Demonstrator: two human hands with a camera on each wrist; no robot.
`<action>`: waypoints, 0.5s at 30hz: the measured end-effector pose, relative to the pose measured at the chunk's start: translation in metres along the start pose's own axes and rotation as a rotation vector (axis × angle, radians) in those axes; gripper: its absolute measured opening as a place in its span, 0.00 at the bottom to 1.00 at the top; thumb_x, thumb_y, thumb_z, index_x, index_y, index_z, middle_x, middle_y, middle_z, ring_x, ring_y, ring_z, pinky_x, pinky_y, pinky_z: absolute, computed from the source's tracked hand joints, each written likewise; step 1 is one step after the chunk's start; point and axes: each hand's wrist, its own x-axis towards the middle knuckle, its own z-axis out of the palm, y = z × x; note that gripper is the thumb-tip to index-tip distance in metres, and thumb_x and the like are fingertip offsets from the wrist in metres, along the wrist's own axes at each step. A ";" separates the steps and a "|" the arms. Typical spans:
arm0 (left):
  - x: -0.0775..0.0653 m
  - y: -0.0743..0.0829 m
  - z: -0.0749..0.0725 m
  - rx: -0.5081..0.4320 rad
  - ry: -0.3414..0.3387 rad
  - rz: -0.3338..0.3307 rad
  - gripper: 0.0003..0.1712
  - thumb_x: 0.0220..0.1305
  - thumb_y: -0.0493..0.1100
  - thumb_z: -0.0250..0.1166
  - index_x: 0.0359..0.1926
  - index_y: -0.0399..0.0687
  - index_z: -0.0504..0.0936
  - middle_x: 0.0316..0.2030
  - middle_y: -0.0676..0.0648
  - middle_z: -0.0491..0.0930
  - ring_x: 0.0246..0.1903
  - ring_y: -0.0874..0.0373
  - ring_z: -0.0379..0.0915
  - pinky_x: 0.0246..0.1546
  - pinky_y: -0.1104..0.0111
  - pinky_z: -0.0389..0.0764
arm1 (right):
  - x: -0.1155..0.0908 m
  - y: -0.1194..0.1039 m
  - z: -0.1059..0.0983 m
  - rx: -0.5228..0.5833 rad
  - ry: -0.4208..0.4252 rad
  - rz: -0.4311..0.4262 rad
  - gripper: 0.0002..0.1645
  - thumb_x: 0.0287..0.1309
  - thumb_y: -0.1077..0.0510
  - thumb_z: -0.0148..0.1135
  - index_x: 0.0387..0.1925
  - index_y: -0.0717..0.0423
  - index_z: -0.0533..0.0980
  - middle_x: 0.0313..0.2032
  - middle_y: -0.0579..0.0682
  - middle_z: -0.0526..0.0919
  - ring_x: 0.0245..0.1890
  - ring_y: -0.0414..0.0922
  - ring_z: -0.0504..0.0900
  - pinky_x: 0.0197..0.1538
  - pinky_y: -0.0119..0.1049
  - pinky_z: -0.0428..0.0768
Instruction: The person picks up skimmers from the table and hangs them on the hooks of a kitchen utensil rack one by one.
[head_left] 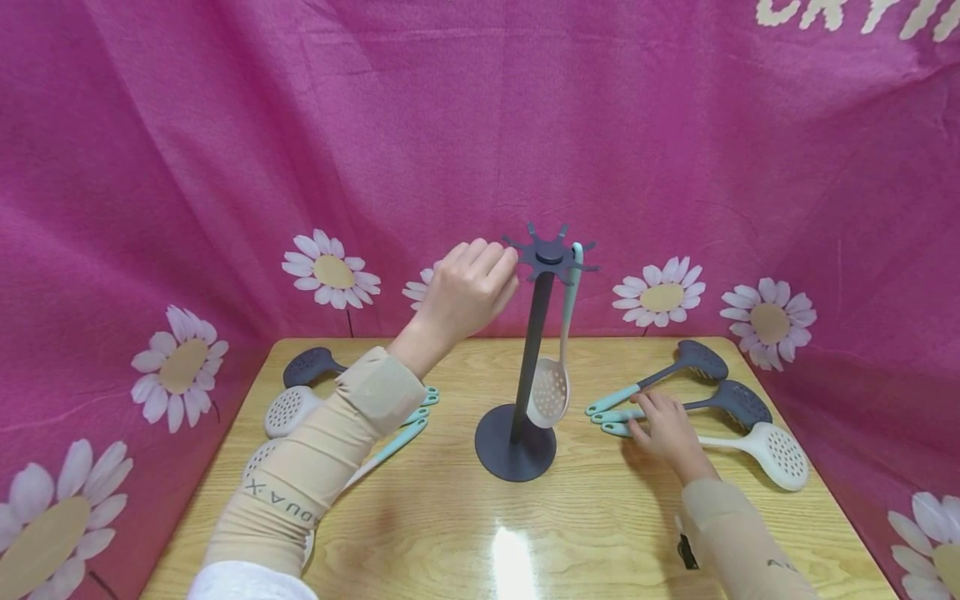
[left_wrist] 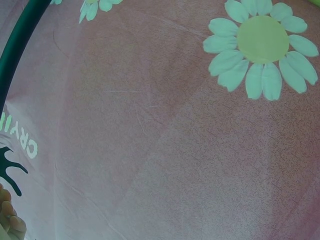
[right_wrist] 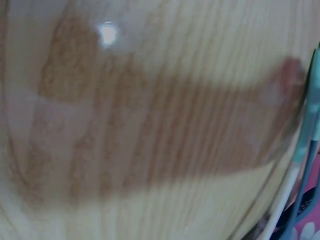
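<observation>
In the head view a dark utensil stand (head_left: 534, 342) rises from a round base, with hooks spread around its top. A pale slotted spoon (head_left: 549, 392) with a mint handle hangs from a hook on its right side. My left hand (head_left: 472, 283) is at the left side of the hooks, fingers curled round the edge there and fingertips hidden. Over the mint handles on the right lies my right hand (head_left: 667, 429), thumb and fingers apart on either side of a white skimmer's (head_left: 780, 456) handle. In the right wrist view a fingertip (right_wrist: 291, 72) shows beside that handle.
Two dark utensils, one at the back (head_left: 701, 360) and one slotted (head_left: 742, 404), lie beside the white skimmer. Left of the stand are a dark utensil (head_left: 309, 367), a white skimmer (head_left: 288, 411) and more mint handles (head_left: 401, 442), partly behind my left sleeve. Pink flowered cloth (head_left: 450, 125) surrounds the table.
</observation>
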 end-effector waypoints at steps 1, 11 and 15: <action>0.000 0.000 0.000 -0.001 0.000 0.000 0.03 0.54 0.34 0.57 0.28 0.38 0.75 0.21 0.46 0.72 0.21 0.54 0.66 0.21 0.69 0.67 | -0.002 0.001 0.001 0.009 -0.006 0.001 0.20 0.52 0.57 0.59 0.46 0.62 0.71 0.45 0.61 0.72 0.50 0.60 0.69 0.52 0.59 0.63; -0.001 0.000 0.000 -0.005 0.000 0.000 0.03 0.54 0.35 0.57 0.28 0.37 0.75 0.21 0.46 0.72 0.21 0.54 0.66 0.21 0.69 0.67 | -0.014 0.007 0.006 0.012 -0.099 0.066 0.22 0.50 0.58 0.59 0.48 0.61 0.70 0.44 0.59 0.73 0.48 0.59 0.70 0.47 0.59 0.67; -0.001 0.000 0.000 -0.003 -0.006 0.001 0.03 0.54 0.35 0.56 0.29 0.37 0.75 0.21 0.46 0.72 0.21 0.54 0.66 0.21 0.69 0.67 | -0.017 0.009 0.007 0.001 -0.147 0.089 0.23 0.49 0.60 0.60 0.49 0.62 0.70 0.47 0.61 0.73 0.49 0.61 0.70 0.50 0.60 0.66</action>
